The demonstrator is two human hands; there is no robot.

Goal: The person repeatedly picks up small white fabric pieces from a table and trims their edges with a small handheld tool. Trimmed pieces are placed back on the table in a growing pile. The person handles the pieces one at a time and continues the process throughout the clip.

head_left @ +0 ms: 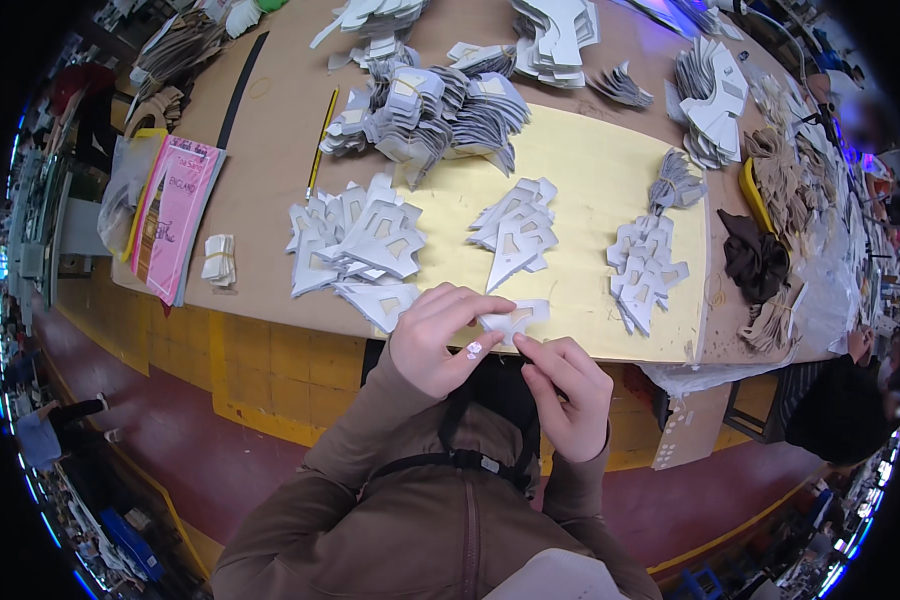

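Between my hands, above the near edge of the yellow sheet (570, 290), is a pale grey cut shoe-upper piece (526, 316) with a beige patch. My left hand (432, 340) pinches its left side, closed on it. A small white, shiny bit (473, 350) sticks to a finger of that hand. My right hand (570, 392) is closed, its fingertips pressed at the piece's lower edge. Left of the hands spreads a loose pile of similar pieces (355, 235). Straight ahead lies a smaller pile (518, 228), and another (645, 265) is further right.
Further back stand several stacks of grey pieces (420, 105) and white pieces (555, 40). A yellow pencil (321, 145), a pink notebook (180, 205) and a small banded bundle (219, 260) lie left. Dark cloth (753, 255) and brown bundles (780, 170) lie right. Another person (840, 405) is at the right.
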